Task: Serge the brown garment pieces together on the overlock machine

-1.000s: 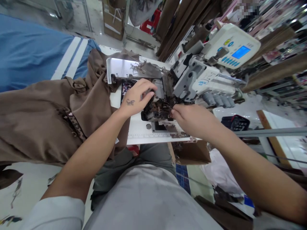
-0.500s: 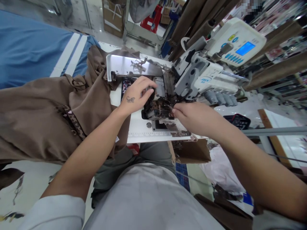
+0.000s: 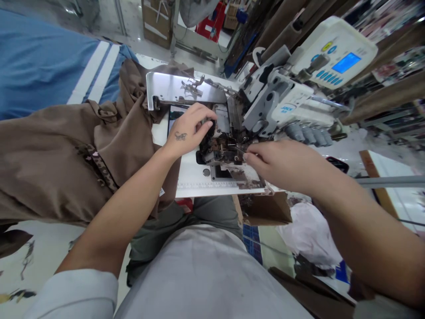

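A white and grey sewing machine [image 3: 282,104] stands with its lower front opened, showing dark metal parts [image 3: 226,148] dusted with lint. My left hand [image 3: 191,128] rests at the left side of these parts, thumb and fingers curved round a dark round piece that they mostly hide. At the right side of the opening, my right hand [image 3: 275,161] pinches thumb against forefinger on something thin, perhaps a tool or thread, too small to make out. A shiny metal cover plate [image 3: 172,86] lies swung out behind my left hand. Beside it a phone [image 3: 174,113] shows partly.
Brown fabric [image 3: 59,155] drapes over the table's left side, with blue fabric [image 3: 40,62] behind it. An open cardboard box [image 3: 268,210] hangs below the front edge. A control panel [image 3: 338,57] tops the machine.
My right hand has moved slightly right, away from the machine's inner parts, its fingers still pinched. My left hand stays in place. The machine's upper part appears shifted a little right.
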Available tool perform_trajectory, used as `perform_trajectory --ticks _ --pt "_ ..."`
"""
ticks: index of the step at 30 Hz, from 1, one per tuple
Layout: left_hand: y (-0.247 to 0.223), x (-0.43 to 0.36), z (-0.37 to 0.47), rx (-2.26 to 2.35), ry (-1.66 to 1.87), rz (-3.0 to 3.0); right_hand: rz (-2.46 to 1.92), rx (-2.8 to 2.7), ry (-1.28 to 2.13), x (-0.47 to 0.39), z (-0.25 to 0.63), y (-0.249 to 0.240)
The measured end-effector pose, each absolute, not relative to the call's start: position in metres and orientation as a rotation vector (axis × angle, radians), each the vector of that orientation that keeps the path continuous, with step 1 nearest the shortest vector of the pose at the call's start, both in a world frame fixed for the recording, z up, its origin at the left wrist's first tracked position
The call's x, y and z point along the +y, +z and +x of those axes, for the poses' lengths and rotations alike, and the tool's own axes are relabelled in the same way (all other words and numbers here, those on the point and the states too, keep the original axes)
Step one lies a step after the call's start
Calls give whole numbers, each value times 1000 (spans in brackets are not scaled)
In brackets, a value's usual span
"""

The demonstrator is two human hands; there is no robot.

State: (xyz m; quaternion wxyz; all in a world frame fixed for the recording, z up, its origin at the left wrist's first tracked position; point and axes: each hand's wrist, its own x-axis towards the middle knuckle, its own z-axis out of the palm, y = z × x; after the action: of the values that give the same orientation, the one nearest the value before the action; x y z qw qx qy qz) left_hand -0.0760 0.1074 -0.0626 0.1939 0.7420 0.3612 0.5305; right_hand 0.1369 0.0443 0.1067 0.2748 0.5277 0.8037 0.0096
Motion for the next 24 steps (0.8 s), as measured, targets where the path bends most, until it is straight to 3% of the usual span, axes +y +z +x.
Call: perform_trajectory --ticks 8,16,24 --pt "-55 105 -77 983 1533 2070 1414 2219 -152 51 140 106" --pt "-16 81 -68 687 1228 2332 1603 2036 -1757 38 194 102" --pt "-8 58 -64 703 1269 2220 1194 1852 -2320 -5 260 62"
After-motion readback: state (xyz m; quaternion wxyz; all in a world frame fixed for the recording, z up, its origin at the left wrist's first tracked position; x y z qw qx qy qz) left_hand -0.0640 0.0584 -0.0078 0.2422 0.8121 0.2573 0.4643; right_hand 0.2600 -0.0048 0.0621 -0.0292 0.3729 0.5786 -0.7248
